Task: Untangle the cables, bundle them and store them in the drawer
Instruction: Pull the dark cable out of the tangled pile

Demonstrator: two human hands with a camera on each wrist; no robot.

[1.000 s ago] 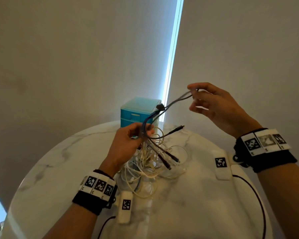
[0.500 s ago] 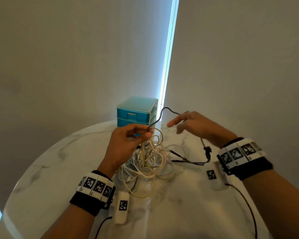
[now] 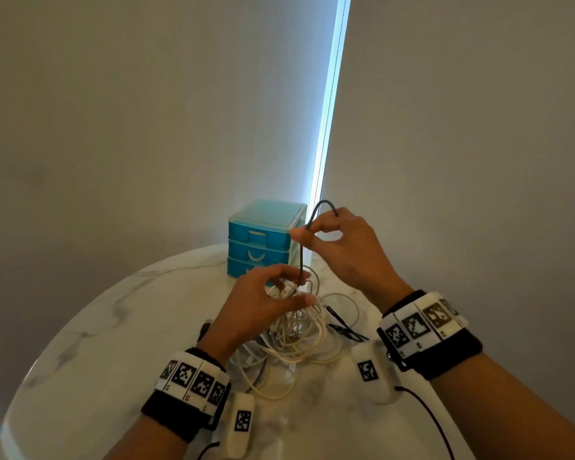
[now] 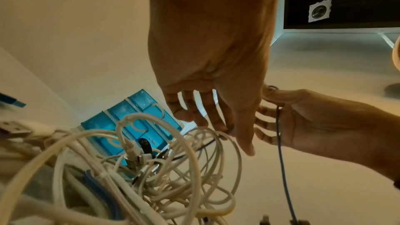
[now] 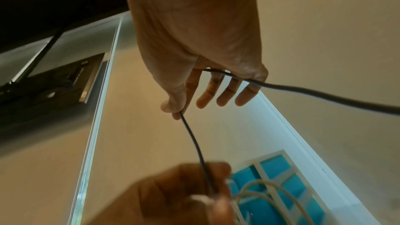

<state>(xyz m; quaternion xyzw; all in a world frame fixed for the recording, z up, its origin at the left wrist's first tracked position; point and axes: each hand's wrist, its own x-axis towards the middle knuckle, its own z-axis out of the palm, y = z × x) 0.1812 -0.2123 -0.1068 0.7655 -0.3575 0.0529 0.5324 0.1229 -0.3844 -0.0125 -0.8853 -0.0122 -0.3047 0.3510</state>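
Cables (image 3: pixel 296 330) in a loose tangle at lower centre of the head view: thin, round, cream-white cords looped over one another, lying on a round white marble-pattern table (image 3: pixel 90 353) with grey veining. Dark cable (image 3: pixel 301 250), smooth and round in section, rises out of the tangle at frame centre. Right hand (image 3: pixel 339 250) pinches it between thumb and forefinger just above centre, the other three fingers spread; the cable arches over the forefinger in a small hump. Left hand (image 3: pixel 263 307) sits just below, thumb and fingertips curled together on the lower run of the same dark cable at the top of the tangle. Drawer unit (image 3: pixel 266 237), small, boxy, translucent blue plastic with a paler lid and three stacked drawers with pale curved handles, stands on the far edge of the table, just behind both hands; drawers appear closed. Left wrist view adds what the head view hides: metal-tipped plugs (image 4: pixel 134 158) bunched mid-tangle, a blue cord (image 4: pixel 101 192) among the white ones at lower left. Right wrist view shows the dark cable passing across the palm side of the fingers and off the right edge of the frame; left hand there is blurred.
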